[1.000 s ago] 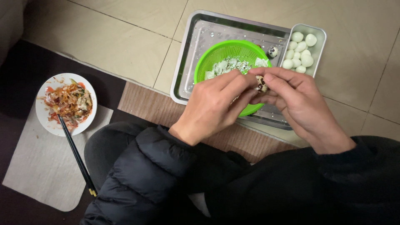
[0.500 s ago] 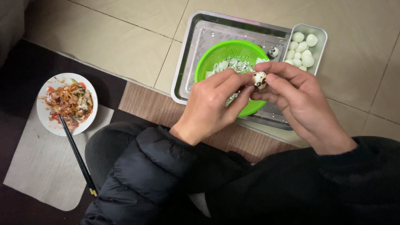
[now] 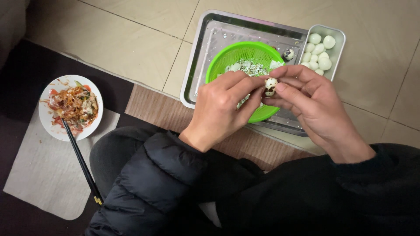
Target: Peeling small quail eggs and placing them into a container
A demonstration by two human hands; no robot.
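In the middle of the frame both hands meet on one small speckled egg (image 3: pixel 270 86). The left hand (image 3: pixel 221 109) pinches it with thumb and first fingers pressed together on its left side, and the right hand (image 3: pixel 313 107) closes its grip on the other side, the thumb tip lying against the shell. The egg is held in the air just above the green basket (image 3: pixel 218 65).

The egg looks pale with dark brown spots. Part of its top seems already bare and white, but the fingers cover much of it, so I cannot say this surely.

The basket holds many small shell pieces and some white bits. It stands in a steel tray (image 3: pixel 210 35) on the tiled floor. One more spotted egg (image 3: pixel 288 54) lies in the tray behind the basket. At the upper right, a small steel tin (image 3: pixel 339 48) holds about ten smooth white peeled eggs (image 3: pixel 318 52). So, in my judgement, most of the peeling is done and little is left.

At the left, a white bowl of mixed food (image 3: pixel 43 118) stands on a grey mat, with black chopsticks (image 3: pixel 81 161) leaning on it.
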